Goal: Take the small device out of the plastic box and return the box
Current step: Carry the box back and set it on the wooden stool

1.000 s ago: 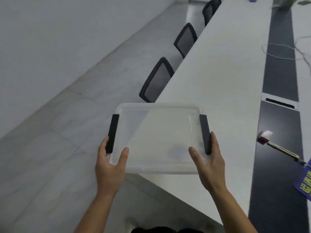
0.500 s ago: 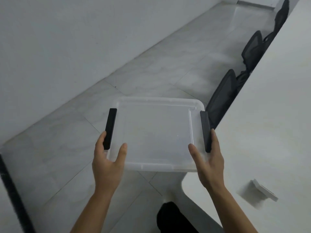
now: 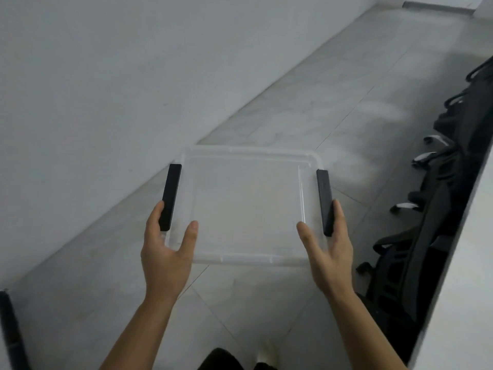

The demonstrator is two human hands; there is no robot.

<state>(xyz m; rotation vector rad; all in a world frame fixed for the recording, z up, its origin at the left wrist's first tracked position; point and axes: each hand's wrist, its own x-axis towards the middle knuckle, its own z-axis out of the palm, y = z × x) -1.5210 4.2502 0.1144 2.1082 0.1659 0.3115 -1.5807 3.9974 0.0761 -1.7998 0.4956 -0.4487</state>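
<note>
I hold a clear plastic box with a lid and two black side clips in front of me, above the tiled floor. My left hand grips its near left corner, thumb on the lid. My right hand grips the near right corner the same way. Through the lid I see nothing inside the box. The small device is not in view.
A white wall runs along the left. Grey floor tiles stretch ahead. Black office chairs stand tucked under a white table edge on the right. A dark post sits at the lower left.
The view has swung left, away from the table; the table top has slid out to the right edge. The box stays held in both hands, now over the floor.
</note>
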